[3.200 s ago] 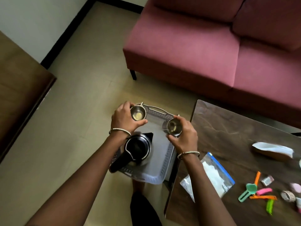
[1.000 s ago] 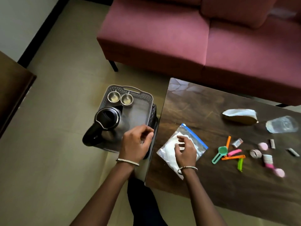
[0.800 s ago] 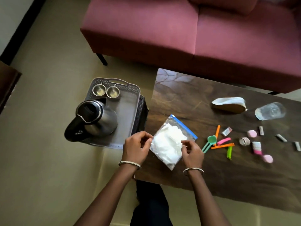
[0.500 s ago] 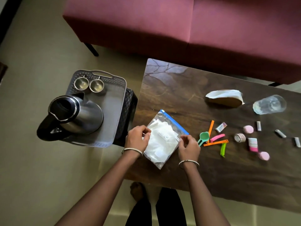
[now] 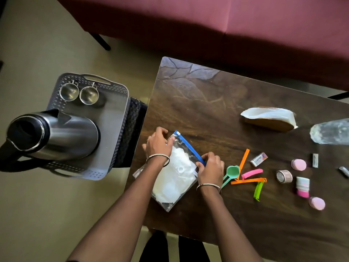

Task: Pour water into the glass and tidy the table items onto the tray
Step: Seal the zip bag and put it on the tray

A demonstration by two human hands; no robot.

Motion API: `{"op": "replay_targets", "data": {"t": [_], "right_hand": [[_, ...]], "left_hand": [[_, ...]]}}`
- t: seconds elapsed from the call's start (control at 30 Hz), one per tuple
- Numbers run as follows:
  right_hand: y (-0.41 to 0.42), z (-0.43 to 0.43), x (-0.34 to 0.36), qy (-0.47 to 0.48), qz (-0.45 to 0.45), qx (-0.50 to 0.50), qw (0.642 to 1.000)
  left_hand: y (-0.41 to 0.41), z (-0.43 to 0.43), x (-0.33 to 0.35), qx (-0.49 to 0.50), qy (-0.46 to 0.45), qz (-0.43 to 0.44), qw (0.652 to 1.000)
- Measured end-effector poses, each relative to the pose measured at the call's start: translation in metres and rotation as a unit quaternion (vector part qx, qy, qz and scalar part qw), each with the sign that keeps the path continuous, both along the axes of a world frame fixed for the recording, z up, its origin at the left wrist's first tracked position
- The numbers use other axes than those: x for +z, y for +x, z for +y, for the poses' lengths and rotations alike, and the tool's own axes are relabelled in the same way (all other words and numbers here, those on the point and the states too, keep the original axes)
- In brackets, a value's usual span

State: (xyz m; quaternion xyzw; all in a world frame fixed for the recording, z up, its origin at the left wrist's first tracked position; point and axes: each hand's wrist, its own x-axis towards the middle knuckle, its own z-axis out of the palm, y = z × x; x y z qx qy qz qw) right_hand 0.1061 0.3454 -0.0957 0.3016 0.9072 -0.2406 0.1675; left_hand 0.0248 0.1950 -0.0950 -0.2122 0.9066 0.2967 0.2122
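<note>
Holding: both hands pinch the clear zip bag (image 5: 174, 173) at its blue seal strip (image 5: 189, 148), on the near left part of the counter (image 5: 207, 95).
Left grip: the left hand (image 5: 157, 143) has fingertips closed on the strip's far end.
Right grip: the right hand (image 5: 211, 170) is closed narrowly on the strip's near end.
Bag contents: white, soft-looking pieces; what they are I cannot make out through the plastic.
Handling: likely light, limp and slippery, so it should sag if lifted by one corner. The stiff blue strip is the best hold, with a second hand under the belly.
Tray (image 5: 117, 118): sits left of the counter, apart from the bag, carrying the steel kettle (image 5: 56, 137) and two small steel cups (image 5: 79, 92).
Spare room: a bare strip along the tray's right side looks wide enough for the bag.
Still on the counter: coloured clips (image 5: 247, 174), a green scoop (image 5: 231, 173) and small pink items (image 5: 299, 164) lie right of the bag.
</note>
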Motion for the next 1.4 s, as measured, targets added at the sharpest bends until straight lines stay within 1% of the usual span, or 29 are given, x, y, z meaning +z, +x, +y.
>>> {"op": "replay_targets", "data": {"t": [0.13,0.23,0.3,0.37,0.47,0.53,0.6,0.67,0.77,0.87,0.97,1.03,1.17,1.27,1.33,1.4], "right_hand": [[-0.009,0.009,0.003,-0.031,-0.019,0.044,0.998],[-0.012,0.018,0.014,-0.068,-0.015,0.073,0.995],[-0.015,0.023,0.032,-0.111,0.023,0.053,0.992],[-0.020,0.025,0.058,-0.163,0.095,-0.005,0.982],[-0.020,0.019,0.112,-0.229,0.187,-0.088,0.951],[-0.015,0.008,0.148,-0.260,0.226,-0.103,0.933],[-0.004,-0.008,0.187,-0.289,0.253,-0.081,0.920],[0.011,-0.022,0.223,-0.309,0.268,-0.014,0.913],[0.034,-0.038,0.268,-0.337,0.279,0.083,0.895],[0.058,-0.050,0.306,-0.343,0.320,0.099,0.877],[0.080,-0.059,0.344,-0.349,0.367,0.083,0.858],[0.091,-0.064,0.365,-0.332,0.402,0.095,0.848],[0.111,-0.071,0.404,-0.219,0.508,0.134,0.822],[0.118,-0.068,0.424,-0.108,0.583,0.162,0.789],[0.121,-0.061,0.435,-0.062,0.609,0.162,0.774],[0.123,-0.049,0.440,-0.021,0.622,0.159,0.766]], "left_hand": [[-0.005,-0.004,0.001,0.033,0.046,-0.012,0.998],[0.002,-0.015,0.017,0.034,0.152,0.006,0.988],[0.011,-0.022,0.038,0.041,0.226,0.040,0.973],[0.026,-0.026,0.062,0.050,0.258,0.093,0.960],[0.054,-0.029,0.107,0.079,0.273,0.169,0.944],[0.071,-0.027,0.135,0.090,0.287,0.208,0.931],[0.088,-0.026,0.166,0.087,0.284,0.242,0.924],[0.103,-0.027,0.198,0.065,0.267,0.276,0.921],[0.120,-0.030,0.247,0.004,0.231,0.319,0.919],[0.134,-0.039,0.292,-0.070,0.209,0.371,0.902],[0.151,-0.048,0.334,-0.099,0.187,0.412,0.887],[0.162,-0.051,0.358,-0.093,0.182,0.437,0.876],[0.186,-0.048,0.403,-0.064,0.196,0.480,0.853],[0.193,-0.047,0.430,0.003,0.256,0.496,0.830],[0.191,-0.054,0.444,0.056,0.288,0.500,0.815],[0.184,-0.065,0.455,0.099,0.305,0.509,0.799]]}}
